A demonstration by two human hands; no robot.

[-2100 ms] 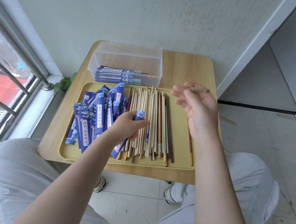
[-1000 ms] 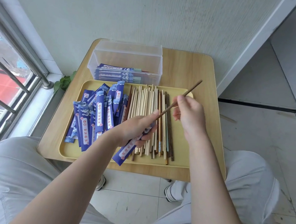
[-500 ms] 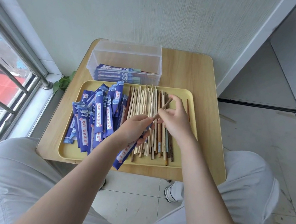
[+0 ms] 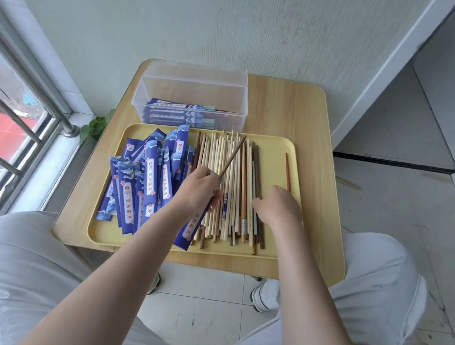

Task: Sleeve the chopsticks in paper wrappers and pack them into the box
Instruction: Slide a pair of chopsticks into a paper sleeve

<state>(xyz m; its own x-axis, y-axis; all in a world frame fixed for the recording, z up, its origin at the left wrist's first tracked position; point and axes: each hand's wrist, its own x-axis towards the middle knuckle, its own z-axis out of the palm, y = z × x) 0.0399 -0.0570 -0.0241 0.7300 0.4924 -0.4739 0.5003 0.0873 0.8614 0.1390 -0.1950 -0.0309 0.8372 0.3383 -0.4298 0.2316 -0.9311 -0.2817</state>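
Note:
My left hand (image 4: 201, 189) grips a blue paper wrapper (image 4: 189, 230) with a dark brown chopstick (image 4: 233, 155) stuck in its top end, slanting up to the right. My right hand (image 4: 277, 209) lies knuckles up on the yellow tray (image 4: 280, 147), its curled fingers over the near end of a lone red-brown chopstick (image 4: 287, 171). Between the hands lies a pile of loose chopsticks (image 4: 233, 202). Empty blue wrappers (image 4: 142, 180) are heaped on the tray's left. Behind the tray stands the clear box (image 4: 147, 89), with several sleeved chopsticks (image 4: 182, 112) inside.
The tray sits on a small wooden table (image 4: 289, 107) against the wall. The box's lid (image 4: 197, 70) leans behind it. A window with metal bars (image 4: 8, 110) is at the left and a green leaf (image 4: 97, 126) pokes up by the table. My knees flank the table's near edge.
My right hand pushed the dark chopstick into the wrapper held by my left hand, let go, and moved right onto the lone red-brown chopstick.

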